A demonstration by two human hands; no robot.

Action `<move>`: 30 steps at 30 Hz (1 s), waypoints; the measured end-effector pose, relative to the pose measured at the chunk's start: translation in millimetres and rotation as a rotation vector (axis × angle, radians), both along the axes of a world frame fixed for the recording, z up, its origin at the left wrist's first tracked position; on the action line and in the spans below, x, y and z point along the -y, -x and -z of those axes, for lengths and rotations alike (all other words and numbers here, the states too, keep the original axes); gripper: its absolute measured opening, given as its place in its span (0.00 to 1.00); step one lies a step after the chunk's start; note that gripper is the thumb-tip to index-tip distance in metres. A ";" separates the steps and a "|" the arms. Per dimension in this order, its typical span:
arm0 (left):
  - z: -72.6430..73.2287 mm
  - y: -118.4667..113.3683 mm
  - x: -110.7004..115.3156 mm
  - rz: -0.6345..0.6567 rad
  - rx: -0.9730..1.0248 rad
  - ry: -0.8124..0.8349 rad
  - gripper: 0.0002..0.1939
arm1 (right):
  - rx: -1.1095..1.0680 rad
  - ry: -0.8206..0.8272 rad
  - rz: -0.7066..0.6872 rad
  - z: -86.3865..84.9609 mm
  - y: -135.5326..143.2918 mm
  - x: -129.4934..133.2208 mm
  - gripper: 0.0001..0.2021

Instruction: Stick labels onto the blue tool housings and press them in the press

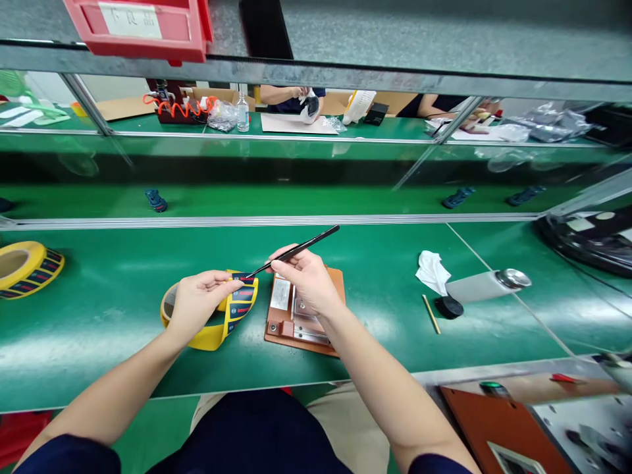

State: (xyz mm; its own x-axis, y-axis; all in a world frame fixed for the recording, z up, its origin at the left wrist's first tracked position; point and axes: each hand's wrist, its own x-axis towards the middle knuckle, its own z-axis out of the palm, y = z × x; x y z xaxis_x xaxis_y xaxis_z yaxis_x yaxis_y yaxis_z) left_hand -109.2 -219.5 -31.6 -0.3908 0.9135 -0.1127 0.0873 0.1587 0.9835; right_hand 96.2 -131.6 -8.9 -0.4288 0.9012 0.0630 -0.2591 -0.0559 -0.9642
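My left hand (200, 299) pinches the free end of a yellow roll of labels (241, 309) with dark blue rectangles printed BOSCH. Part of the roll is hidden behind that hand. Black tweezers (311, 241) are in my right hand (306, 280), slanting down to the left. Their tip meets the label strip beside my left fingertips; whether a label is between the tips I cannot tell. Under my right hand lies a brown fixture plate (338, 283) with metal blocks and a white label, partly covered by the hand and forearm.
Another label roll (29, 263) lies at the left. A steel-capped bottle (486, 284), crumpled tissue (432, 272) and a yellow stick (431, 315) are at the right. Blue tools (156, 200) stand on the strip behind. A red bin (143, 29) sits overhead; co-workers' hands (299, 93) show beyond.
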 end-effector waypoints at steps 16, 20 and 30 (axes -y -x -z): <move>-0.4 -34.3 -98.4 0.650 -1.322 0.315 0.33 | 0.195 -0.104 0.185 18.6 -118.7 -17.7 0.17; 3.0 -44.7 -102.5 0.707 -1.327 0.399 0.34 | 0.193 -0.021 0.145 37.0 -125.3 -18.8 0.18; -6.4 -42.9 -48.8 0.530 -1.328 -0.280 0.23 | 0.093 0.039 0.162 54.1 -124.2 -16.2 0.17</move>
State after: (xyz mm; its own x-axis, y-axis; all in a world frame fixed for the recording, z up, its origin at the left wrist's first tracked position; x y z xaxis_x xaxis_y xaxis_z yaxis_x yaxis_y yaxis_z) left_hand -66.3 -170.7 -25.1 0.3194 0.9118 0.2582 0.9246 -0.3596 0.1260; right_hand 220.3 -115.5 -62.9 -0.2799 0.9600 -0.0067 -0.1780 -0.0587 -0.9823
